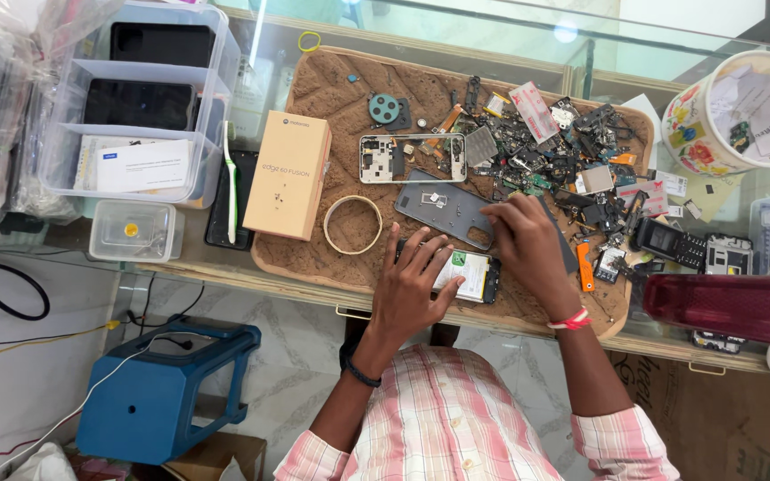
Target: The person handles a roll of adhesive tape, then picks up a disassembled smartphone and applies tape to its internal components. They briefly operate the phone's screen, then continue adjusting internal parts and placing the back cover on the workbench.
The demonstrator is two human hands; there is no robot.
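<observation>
From the head camera, an opened phone (467, 274) lies at the near edge of the brown work mat (314, 89), its inner parts facing up. The left hand (412, 285) rests flat on its left end, fingers spread, pinning it rather than pinching. The right hand (528, 245) sits just right of it, fingertips bunched together and pressed down where the phone meets the grey back cover (443, 209) just beyond; whether they pinch anything small I cannot tell. To work well here, I judge, the left hand should keep the phone from sliding while the right works gently, away from the heap of loose parts (572, 151) far right.
</observation>
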